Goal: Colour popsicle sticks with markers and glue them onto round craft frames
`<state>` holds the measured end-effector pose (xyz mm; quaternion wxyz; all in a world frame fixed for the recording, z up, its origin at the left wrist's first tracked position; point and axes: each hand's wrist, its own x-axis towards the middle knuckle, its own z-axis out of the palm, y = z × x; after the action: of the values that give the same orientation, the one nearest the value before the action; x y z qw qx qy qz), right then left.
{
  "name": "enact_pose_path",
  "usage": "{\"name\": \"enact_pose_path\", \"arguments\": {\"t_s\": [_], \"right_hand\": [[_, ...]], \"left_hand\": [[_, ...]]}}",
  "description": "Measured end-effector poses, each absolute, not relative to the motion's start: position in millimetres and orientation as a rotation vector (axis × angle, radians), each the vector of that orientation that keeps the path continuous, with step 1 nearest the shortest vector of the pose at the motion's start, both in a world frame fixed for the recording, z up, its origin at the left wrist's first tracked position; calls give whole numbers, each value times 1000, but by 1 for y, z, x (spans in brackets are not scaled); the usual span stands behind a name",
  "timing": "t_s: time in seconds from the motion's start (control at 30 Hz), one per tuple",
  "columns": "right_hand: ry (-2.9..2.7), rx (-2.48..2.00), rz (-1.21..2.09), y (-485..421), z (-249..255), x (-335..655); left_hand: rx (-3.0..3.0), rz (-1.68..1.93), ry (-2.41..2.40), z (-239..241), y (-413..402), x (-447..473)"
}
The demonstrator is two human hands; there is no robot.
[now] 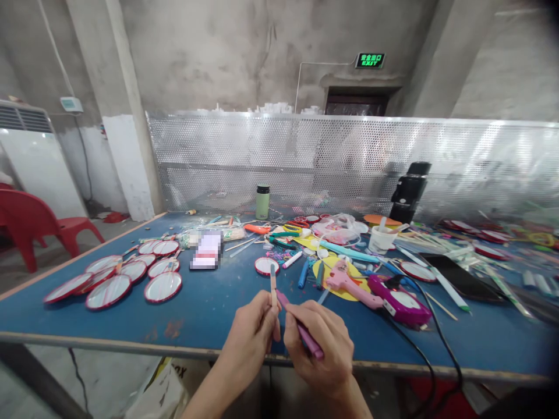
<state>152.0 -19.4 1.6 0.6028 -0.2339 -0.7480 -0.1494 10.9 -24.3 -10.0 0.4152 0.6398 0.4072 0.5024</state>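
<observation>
From my end I see a blue table (pixel 209 323). Over its near edge I have the right hand (pixel 328 333) and left hand (pixel 252 326) close together. Beyond the right lies a pink glue gun (pixel 353 284). The right grips a purple marker (pixel 311 342), angled toward the slim flat stick (pixel 273 283) the left pinches.

My one feed comes from the head, looking forward and slightly down over the blue table (pixel 131 320). I see the left hand (pixel 253 326) and right hand (pixel 325 337) close at bottom centre, the perforated screen (pixel 231 151) farther off, mid-frame.
</observation>
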Motion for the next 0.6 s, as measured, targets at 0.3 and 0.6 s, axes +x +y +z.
{"name": "enact_pose_path", "arguments": {"t_s": [0.3,0.6], "right_hand": [[-1781,-496,-277,-17,0,152],[-1748,-495,-297,-17,-1,153]], "left_hand": [[1613,1267,1004,-9,-23,11],[1628,1263,1043,-9,-25,11]]}}
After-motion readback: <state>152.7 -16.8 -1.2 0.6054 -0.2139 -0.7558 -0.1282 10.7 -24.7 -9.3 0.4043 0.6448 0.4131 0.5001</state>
